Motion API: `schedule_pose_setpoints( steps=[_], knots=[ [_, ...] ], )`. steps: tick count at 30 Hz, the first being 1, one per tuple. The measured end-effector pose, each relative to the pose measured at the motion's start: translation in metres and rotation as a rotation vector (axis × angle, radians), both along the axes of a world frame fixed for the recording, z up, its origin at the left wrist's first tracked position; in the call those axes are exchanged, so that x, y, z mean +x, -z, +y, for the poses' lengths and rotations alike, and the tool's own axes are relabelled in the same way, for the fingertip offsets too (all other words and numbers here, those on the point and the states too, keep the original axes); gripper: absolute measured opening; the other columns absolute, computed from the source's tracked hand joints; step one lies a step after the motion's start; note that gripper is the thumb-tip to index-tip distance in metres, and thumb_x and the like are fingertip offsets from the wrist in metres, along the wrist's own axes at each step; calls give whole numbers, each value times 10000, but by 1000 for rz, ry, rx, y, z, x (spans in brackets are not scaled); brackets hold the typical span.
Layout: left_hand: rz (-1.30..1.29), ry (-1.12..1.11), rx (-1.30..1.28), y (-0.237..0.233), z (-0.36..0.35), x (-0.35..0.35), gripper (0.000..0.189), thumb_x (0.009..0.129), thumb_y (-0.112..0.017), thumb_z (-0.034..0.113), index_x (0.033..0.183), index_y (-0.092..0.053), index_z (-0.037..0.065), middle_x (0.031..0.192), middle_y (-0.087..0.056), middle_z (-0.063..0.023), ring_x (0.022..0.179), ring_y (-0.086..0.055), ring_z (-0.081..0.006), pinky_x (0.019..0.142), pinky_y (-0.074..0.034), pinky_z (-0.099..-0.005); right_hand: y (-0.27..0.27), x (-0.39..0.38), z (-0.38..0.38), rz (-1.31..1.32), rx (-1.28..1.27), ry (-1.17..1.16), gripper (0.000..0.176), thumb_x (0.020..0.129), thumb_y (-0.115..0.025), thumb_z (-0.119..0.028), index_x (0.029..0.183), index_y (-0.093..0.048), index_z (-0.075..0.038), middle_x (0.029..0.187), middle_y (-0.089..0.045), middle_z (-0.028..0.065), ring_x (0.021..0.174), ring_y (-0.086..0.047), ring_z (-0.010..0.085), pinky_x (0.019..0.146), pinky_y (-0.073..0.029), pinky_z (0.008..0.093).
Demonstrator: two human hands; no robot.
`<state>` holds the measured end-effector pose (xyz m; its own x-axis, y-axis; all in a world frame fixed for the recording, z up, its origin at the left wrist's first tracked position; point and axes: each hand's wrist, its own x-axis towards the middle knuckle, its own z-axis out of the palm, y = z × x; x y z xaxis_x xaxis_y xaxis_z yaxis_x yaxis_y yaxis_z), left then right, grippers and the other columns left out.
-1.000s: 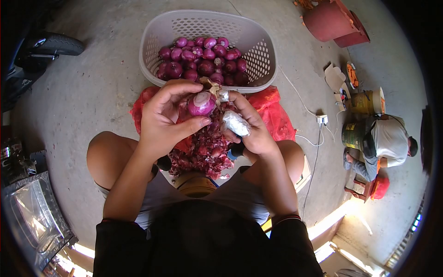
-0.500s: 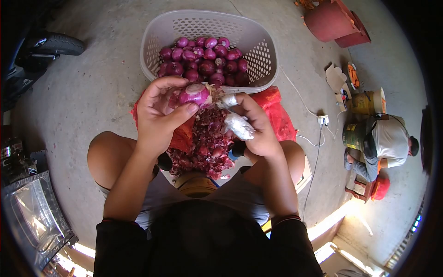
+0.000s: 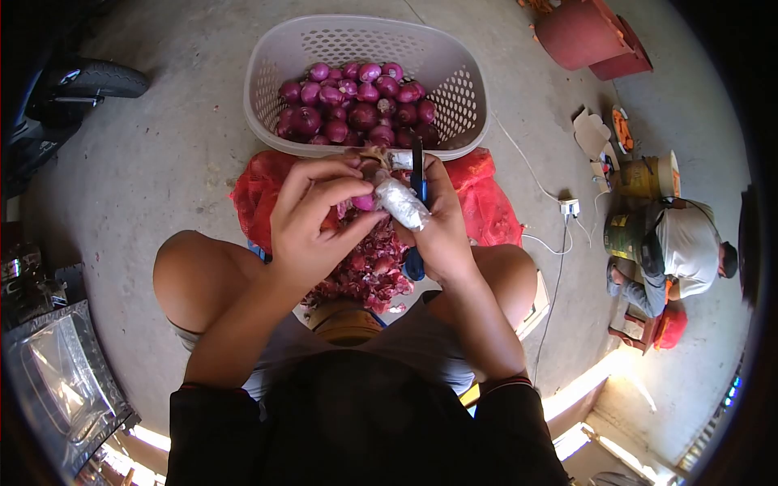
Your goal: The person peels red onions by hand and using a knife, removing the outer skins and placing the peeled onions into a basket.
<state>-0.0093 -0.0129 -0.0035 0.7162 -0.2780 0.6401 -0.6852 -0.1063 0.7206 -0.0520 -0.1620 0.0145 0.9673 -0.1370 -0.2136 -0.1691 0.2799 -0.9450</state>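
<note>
My left hand (image 3: 316,215) is closed on a red onion (image 3: 364,201), which shows only in part between the fingers. My right hand (image 3: 438,219) meets it from the right, its thumb and a finger wrapped in whitish tape and pressed at the onion's papery end. A dark blue-black tool (image 3: 418,174), perhaps a small knife, stands up from the right hand's grip. Just beyond both hands, a pale perforated basket (image 3: 267,77) holds several shiny red onions (image 3: 362,117). Below the hands lies a heap of red onion skins (image 3: 369,271) between my legs.
Red mesh bags (image 3: 490,202) lie on both sides of the skins. At right are a power strip with cords (image 3: 570,207), a yellow bucket (image 3: 644,178) and a seated person (image 3: 685,247). A motorcycle wheel (image 3: 105,78) stands at upper left.
The onion has turned and is now mostly covered by my fingers. My left hand has shifted right and down. The dark tool has come into sight in my right hand.
</note>
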Motion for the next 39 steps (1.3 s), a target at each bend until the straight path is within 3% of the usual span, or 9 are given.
schedule_pose_setpoints(
  steps=[4, 14, 20, 27, 28, 31, 34, 37, 39],
  knots=[
    [-7, 20, -7, 0, -3, -1, 394, 587, -803, -14, 942, -637, 28, 1000, -557, -110, 932, -596, -243, 769, -513, -319, 3, -3, -1, 125, 214, 33, 356, 859, -639, -149, 1120, -415, -57, 802, -525, 1, 463, -379, 15, 370, -269, 177],
    [-50, -12, -98, 8, -6, -3, 403, 578, -814, -9, 933, -626, 24, 996, -561, -121, 925, -600, -240, 757, -517, -318, -3, -3, 3, 112, 400, 40, 335, 871, -614, -150, 1111, -394, -72, 795, -520, 18, 463, -389, 36, 386, -299, 184],
    [112, 123, -182, 0, -4, 1, 412, 610, -758, -37, 989, -609, 29, 1007, -566, -127, 948, -593, -252, 785, -499, -320, -3, -4, 0, 105, 373, 22, 313, 886, -594, -179, 1092, -384, -72, 750, -498, 18, 451, -381, 48, 389, -289, 203],
    [255, 82, -36, 2, 4, 7, 363, 657, -702, -34, 1008, -622, 11, 975, -625, -121, 887, -626, -215, 767, -495, -298, 1, -4, -5, 62, 321, 50, 331, 879, -606, -176, 1090, -375, -67, 739, -491, 19, 447, -370, 45, 389, -284, 204],
    [257, 135, 30, 1, 9, 6, 351, 703, -648, -104, 1045, -593, -46, 1038, -588, -125, 968, -599, -189, 866, -473, -290, 0, -3, -5, 57, 317, 53, 334, 876, -611, -175, 1088, -376, -67, 740, -491, 19, 447, -368, 45, 389, -282, 203],
    [162, 158, 93, -3, 13, 10, 347, 702, -640, -107, 1041, -599, -44, 1042, -587, -129, 962, -594, -180, 855, -472, -281, -2, -3, -6, 66, 324, 35, 348, 870, -622, -171, 1093, -373, -71, 746, -493, 17, 447, -364, 43, 387, -278, 201],
    [180, 179, 96, -14, 14, 15, 307, 698, -687, -39, 998, -633, 1, 939, -637, -106, 874, -635, -179, 751, -501, -277, -3, -3, -8, 102, 317, 20, 359, 869, -623, -163, 1107, -367, -80, 747, -492, 11, 447, -360, 40, 383, -267, 197],
    [482, 292, -147, -8, 13, 12, 234, 757, -656, -42, 988, -629, -11, 944, -639, -91, 882, -623, -142, 748, -506, -262, -1, -3, -12, 84, 288, 13, 357, 864, -627, -136, 1110, -373, -89, 761, -501, 5, 459, -362, 31, 385, -259, 190],
    [507, 296, -124, -5, 14, 12, 196, 789, -628, -44, 982, -625, -13, 967, -633, -86, 881, -616, -125, 756, -506, -255, -4, -3, -11, 92, 241, 34, 355, 858, -632, -122, 1107, -380, -95, 775, -503, 1, 466, -358, 20, 383, -245, 184]
  ],
)
